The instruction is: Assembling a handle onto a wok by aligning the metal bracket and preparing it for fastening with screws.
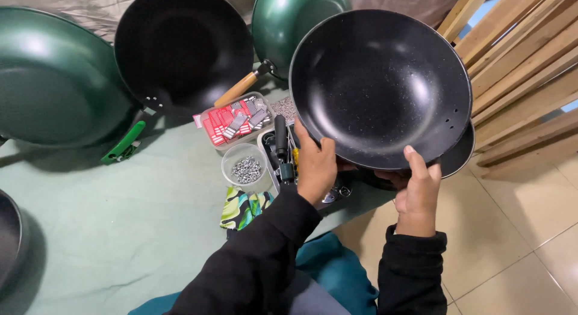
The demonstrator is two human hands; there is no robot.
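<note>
I hold a black speckled non-stick pan (379,86) tilted up in front of me, its inside facing me. My left hand (314,167) grips its lower left rim. My right hand (418,191) grips the lower right rim, thumb over the edge. Two small holes show near the pan's right rim. Another dark pan (459,155) lies just beneath it on the right. Both my sleeves are black.
More pans lean at the back: a green one (54,80), a black one (180,47) with a green handle, and a green one (289,17) with a wooden handle. Trays hold red labels (232,122), nuts (245,169) and a screwdriver (280,140). Wooden slats (524,62) stand right.
</note>
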